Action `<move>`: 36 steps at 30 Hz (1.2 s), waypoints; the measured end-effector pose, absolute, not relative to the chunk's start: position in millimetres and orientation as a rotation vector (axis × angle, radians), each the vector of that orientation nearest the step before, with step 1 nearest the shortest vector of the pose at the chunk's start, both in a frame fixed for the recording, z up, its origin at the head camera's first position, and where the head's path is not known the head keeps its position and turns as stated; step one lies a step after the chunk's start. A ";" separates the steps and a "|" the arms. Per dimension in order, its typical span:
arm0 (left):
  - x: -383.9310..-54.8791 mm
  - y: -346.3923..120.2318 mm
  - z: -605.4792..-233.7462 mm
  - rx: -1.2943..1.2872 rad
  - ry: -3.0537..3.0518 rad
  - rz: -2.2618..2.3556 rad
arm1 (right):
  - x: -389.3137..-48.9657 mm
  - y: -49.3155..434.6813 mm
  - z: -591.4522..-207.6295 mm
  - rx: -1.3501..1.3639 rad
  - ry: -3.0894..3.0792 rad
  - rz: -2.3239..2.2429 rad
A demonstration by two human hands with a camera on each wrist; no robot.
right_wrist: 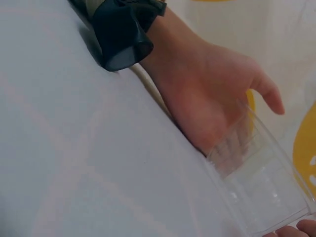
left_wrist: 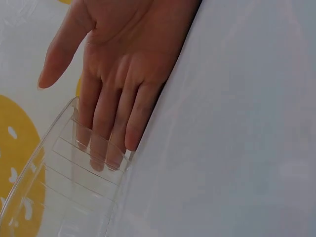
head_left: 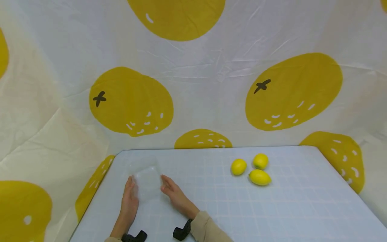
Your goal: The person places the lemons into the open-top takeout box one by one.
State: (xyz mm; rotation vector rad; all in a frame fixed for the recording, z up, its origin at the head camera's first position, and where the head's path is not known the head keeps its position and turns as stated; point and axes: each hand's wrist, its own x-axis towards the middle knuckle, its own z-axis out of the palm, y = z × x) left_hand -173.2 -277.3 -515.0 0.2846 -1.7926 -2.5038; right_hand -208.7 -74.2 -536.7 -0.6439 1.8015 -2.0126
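Observation:
A clear plastic container [head_left: 147, 179] stands on the left part of the table, its walls see-through. On its left side is my left hand [head_left: 129, 202], fingers straight along the wall; in the left wrist view the fingers [left_wrist: 98, 111] show partly through the plastic of the container [left_wrist: 81, 185]. My right hand [head_left: 178, 197] lies along the opposite side. In the right wrist view its fingers are seen through the wall of the container [right_wrist: 269, 190], and the thumb points up and away from the rim. Neither hand curls around the container.
Three yellow lemons [head_left: 239, 167] sit in a group toward the right rear of the table [head_left: 287, 208], which has a pale checked cover. A white cloth [head_left: 208, 101] printed with yellow fruit hangs behind the table and at its sides. Each wrist carries a black camera mount [head_left: 182, 230].

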 end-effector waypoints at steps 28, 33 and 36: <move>-184.2 -202.3 -517.3 0.126 -1.993 -2.466 | -185.9 6.6 -531.9 -0.662 1.904 -2.071; -183.6 -188.5 -517.0 0.045 -1.965 -2.493 | -180.8 23.0 -530.6 -0.674 1.928 -2.060; -182.8 -180.8 -519.0 0.028 -1.964 -2.506 | -177.9 32.2 -528.9 -0.681 1.941 -2.043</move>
